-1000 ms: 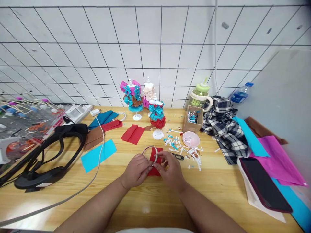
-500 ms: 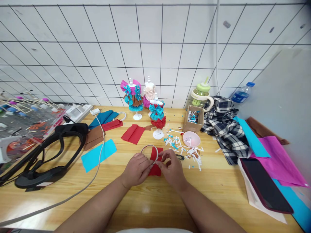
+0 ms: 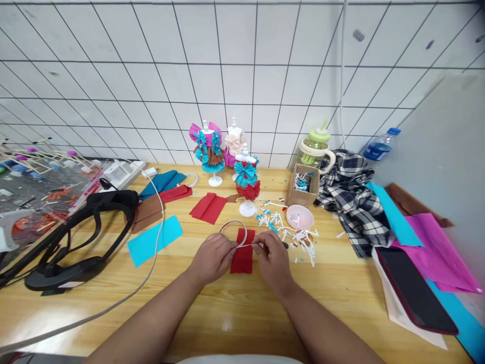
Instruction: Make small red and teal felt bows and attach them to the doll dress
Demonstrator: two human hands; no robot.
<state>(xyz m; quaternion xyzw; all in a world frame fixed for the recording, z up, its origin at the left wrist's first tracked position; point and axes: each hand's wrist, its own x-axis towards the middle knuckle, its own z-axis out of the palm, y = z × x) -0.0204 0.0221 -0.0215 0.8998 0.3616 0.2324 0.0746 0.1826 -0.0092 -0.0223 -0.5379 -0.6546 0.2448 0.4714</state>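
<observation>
My left hand (image 3: pixel 215 258) is closed on a thin pale roll of tape (image 3: pixel 232 222), which stands up like a ring. A narrow strip (image 3: pixel 247 245) runs from the roll across to my right hand (image 3: pixel 273 260), whose thumb and finger pinch its end. Beneath the strip lies a red paper piece (image 3: pixel 242 260), flat on the wooden table. Beyond my hands, a small dress form (image 3: pixel 247 177) wears red and blue crepe paper with a bow. Two more dressed forms stand behind it, one in pink, blue and brown (image 3: pixel 209 146), the other in cream and pink (image 3: pixel 234 141).
White scraps (image 3: pixel 303 240) lie scattered around a pink dish (image 3: pixel 300 217) at right, near a scrap-filled cardboard box (image 3: pixel 303 184) and a green-lidded cup (image 3: pixel 316 146). A phone (image 3: pixel 417 290) rests far right. Left are folded papers (image 3: pixel 208 208), a cable (image 3: pixel 151 268) and a black headset (image 3: pixel 83 237).
My right hand has drawn slightly right, away from my left, and a strip of tape now stretches between them. The view has shifted a little.
</observation>
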